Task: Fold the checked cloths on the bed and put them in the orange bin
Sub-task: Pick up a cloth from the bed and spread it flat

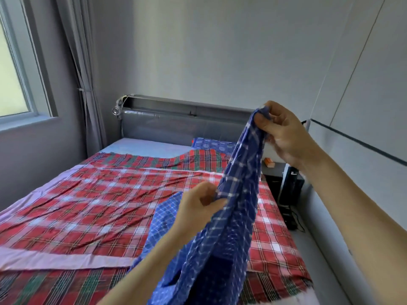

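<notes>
**Holding up the blue checked cloth ahead of the first fold**

The blue checked cloth [240, 194] hangs in the air above the near right part of the bed [136, 148]. It is bunched into a long twisted strip, not spread flat. The right hand [284, 133] pinches its top end, with thumb and fingers closed on the fabric at headboard height. The left hand [198, 205] grips one edge lower down, fingers curled round it. The lower part trails down out of view.

A paler blue checked area [163, 221] lies under the left forearm. Whether it belongs to the same cloth or is a separate one cannot be told.

Beneath, a red checked cloth [99, 199] lies spread and creased over most of the bed. Darker red-and-green checked fabric shows at the head [154, 159] and at the near edge [55, 285]. A blue patterned pillow [211, 143] sits against the grey headboard [176, 124]. The orange bin is not in view.

Likely faults from this position:

- Uneven fold. Cause: the hands hold an end and an edge rather than two matching corners, so the halves would not line up.
- Trapped twist. Cause: folding the strip before shaking it open.
- Snagging the red checked cloth. Cause: the trailing lower part dragging across it and pulling it out of place.
- Dropped end. Cause: the right hand's grip is only a pinch on gathered fabric.
</notes>
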